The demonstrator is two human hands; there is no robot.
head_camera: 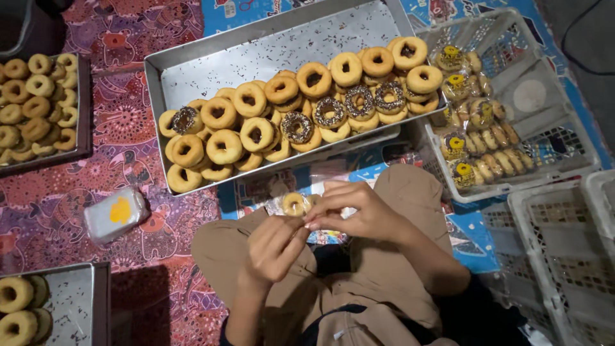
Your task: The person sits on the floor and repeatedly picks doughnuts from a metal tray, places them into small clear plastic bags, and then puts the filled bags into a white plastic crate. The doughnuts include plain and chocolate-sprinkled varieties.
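Left hand [277, 247]: fingers curled, pinching the clear plastic wrapper [306, 206], apparently.
Right hand [351, 211]: fingertips closed on the same wrapper.
Small plain golden ring doughnut [294, 204]: inside wrapper, above lap.
Long steel tray [269, 48]: doughnuts, just beyond.

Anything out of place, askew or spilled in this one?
Nothing spilled or damaged. The metal tray sits askew, its doughnuts heaped along the near edge with the far half bare. Both hands, left hand and right hand, hold a clear-wrapped doughnut.
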